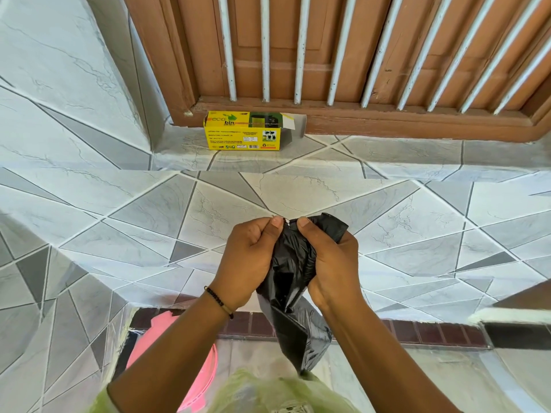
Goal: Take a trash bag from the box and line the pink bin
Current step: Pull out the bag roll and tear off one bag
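A black trash bag (293, 290) hangs crumpled between both hands over the tiled ledge. My left hand (249, 257) pinches its top edge with thumb and fingers. My right hand (331, 260) grips the bunched upper part just beside it, thumb near the same edge. The bag's lower end dangles down to my green clothing. The yellow bag box (244, 131) lies on the ledge against the wooden frame, its right end flap open. The pink bin (176, 359) stands on the floor at lower left, partly hidden by my left forearm.
A brown wooden frame with white bars (343, 55) rises behind the box. The grey tiled ledge (149, 210) spans the middle. A tiled wall (59, 70) closes the left side. A dark brick strip (432, 332) runs along the ledge's base.
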Motion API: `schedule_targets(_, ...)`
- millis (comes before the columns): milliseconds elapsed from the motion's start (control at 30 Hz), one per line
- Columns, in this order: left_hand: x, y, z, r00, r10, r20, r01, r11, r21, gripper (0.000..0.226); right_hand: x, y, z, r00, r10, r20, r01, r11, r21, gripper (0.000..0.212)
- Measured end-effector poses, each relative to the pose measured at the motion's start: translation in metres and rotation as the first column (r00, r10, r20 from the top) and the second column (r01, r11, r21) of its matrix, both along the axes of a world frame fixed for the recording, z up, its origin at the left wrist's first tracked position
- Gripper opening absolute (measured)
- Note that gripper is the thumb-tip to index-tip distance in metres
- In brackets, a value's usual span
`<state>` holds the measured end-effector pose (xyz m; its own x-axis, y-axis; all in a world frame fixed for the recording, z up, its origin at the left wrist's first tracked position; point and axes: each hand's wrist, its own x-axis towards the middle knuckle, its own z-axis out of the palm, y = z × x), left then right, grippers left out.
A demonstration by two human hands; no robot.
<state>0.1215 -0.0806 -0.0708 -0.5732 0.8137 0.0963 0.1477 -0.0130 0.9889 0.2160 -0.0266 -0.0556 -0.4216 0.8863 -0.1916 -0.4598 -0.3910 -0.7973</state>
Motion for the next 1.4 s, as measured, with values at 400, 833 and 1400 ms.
schedule_targets(400,-0.02,-0.008,0.006,0.952,-0.19,-0.24,0.168,0.98,-0.111,0.047,0.013,0.016,-0.001,0.938,0.345,0.042,-0.346,0.938,-0.004,0.011)
schedule_targets(833,-0.004,0.006,0.003,0.999,-0.027,0.017,0.027,1.0,0.004,0.032,0.002,0.017,0.0,0.973,0.214,0.081,-0.212,0.977,-0.037,0.007)
schedule_targets(1400,-0.008,0.001,0.003,0.892,0.033,-0.451,-0.064,0.996,-0.055,0.046,0.0,0.007,-0.002,0.988,0.037,0.15,-0.052,0.994,0.096,0.021)
